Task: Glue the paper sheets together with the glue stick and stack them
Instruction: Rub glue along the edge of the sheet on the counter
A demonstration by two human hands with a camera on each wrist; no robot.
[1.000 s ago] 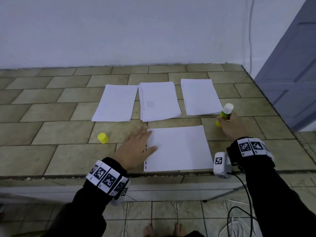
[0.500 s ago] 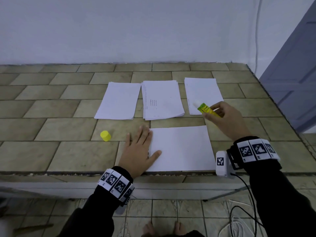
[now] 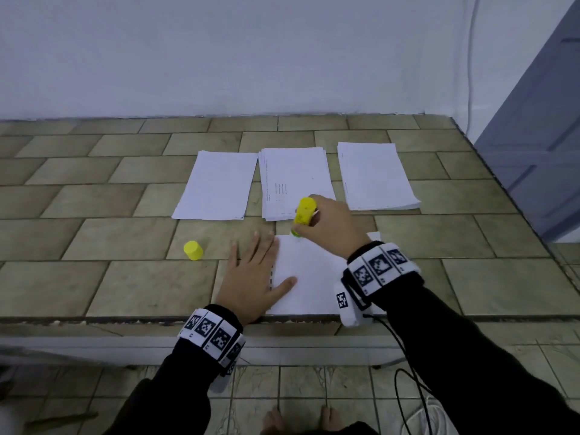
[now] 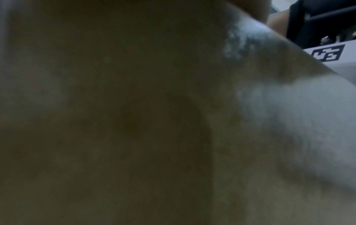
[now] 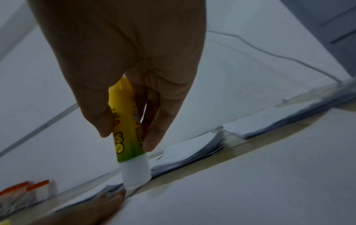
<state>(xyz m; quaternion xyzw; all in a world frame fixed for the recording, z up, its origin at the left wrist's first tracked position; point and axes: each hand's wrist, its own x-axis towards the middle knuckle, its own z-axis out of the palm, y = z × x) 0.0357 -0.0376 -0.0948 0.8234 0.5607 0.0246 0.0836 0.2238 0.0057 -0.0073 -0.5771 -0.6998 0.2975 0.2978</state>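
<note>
Head view | right hand point(image 3: 329, 222) grips glue stick point(image 3: 303, 213), tip down on near paper sheet point(image 3: 309, 277) | left hand point(image 3: 251, 277) flat, fingers straight, pressing sheet's left edge

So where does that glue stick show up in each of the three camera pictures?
Head view: the glue stick is just right of centre, tip down at the far edge of the near sheet, gripped by the right hand.
Left wrist view: not in it; the picture is dark and blurred.
Right wrist view: centre-left, white tip lowest.
Shared landmark: the middle paper stack.
</note>
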